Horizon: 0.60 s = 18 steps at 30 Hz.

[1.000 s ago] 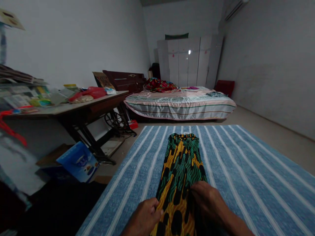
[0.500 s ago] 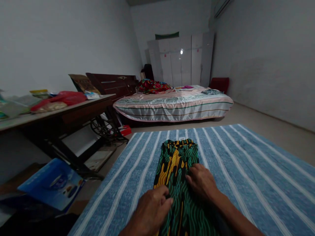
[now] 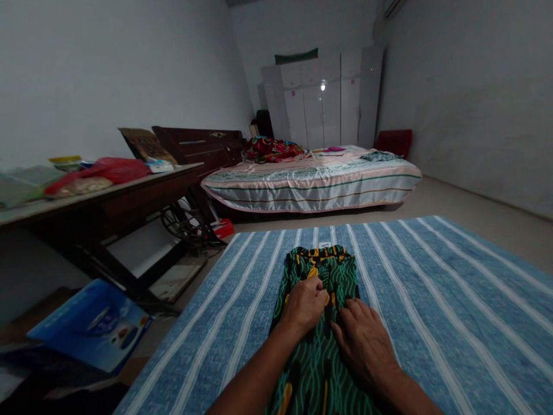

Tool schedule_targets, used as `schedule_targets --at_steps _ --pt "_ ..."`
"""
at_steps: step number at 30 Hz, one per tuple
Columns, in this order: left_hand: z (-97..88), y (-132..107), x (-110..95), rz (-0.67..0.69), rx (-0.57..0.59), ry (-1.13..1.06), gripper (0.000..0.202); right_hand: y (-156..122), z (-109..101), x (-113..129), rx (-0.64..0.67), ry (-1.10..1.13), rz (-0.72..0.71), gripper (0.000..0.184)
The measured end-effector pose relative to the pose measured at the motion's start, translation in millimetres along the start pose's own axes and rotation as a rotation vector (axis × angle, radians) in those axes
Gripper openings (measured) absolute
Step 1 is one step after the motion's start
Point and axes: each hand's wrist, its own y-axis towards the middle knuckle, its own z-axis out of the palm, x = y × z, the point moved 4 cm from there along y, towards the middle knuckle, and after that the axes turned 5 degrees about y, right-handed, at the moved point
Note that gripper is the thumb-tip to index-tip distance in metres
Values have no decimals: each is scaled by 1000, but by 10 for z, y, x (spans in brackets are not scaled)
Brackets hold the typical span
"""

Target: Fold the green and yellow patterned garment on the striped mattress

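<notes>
Patterned trousers (image 3: 319,357) in green, black and yellow lie lengthwise on a blue striped cloth, their gathered waistband (image 3: 322,252) at the far end. My left hand (image 3: 305,302) rests on the upper part of the trousers, fingers curled in, and no bunched fabric shows in it. Beside it on the right, my right hand (image 3: 363,334) lies open and palm down along the right edge of the trousers. My left forearm covers part of the left side of the fabric. A small white label (image 3: 324,245) shows just beyond the waistband.
The blue striped cloth (image 3: 432,276) spreads under the trousers. Ahead stands a bed (image 3: 311,184) with a crumpled red floral blanket (image 3: 272,150). To the left are a sewing-machine table (image 3: 103,196) with a red plastic bag (image 3: 112,168), and a blue box (image 3: 93,325) below.
My left hand has moved forward and right over the trousers, towards the waistband. My right hand has shifted slightly right and nearer to me, its fingers flatter. The view has turned a little left.
</notes>
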Motion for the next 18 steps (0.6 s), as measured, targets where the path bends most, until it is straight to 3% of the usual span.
schedule_targets --at_steps 8,18 --pt "-141 118 210 -152 -76 34 12 5 -10 13 13 0 -4 6" --pt "-67 357 316 -315 -54 28 5 0 -12 -5 5 29 -5 7"
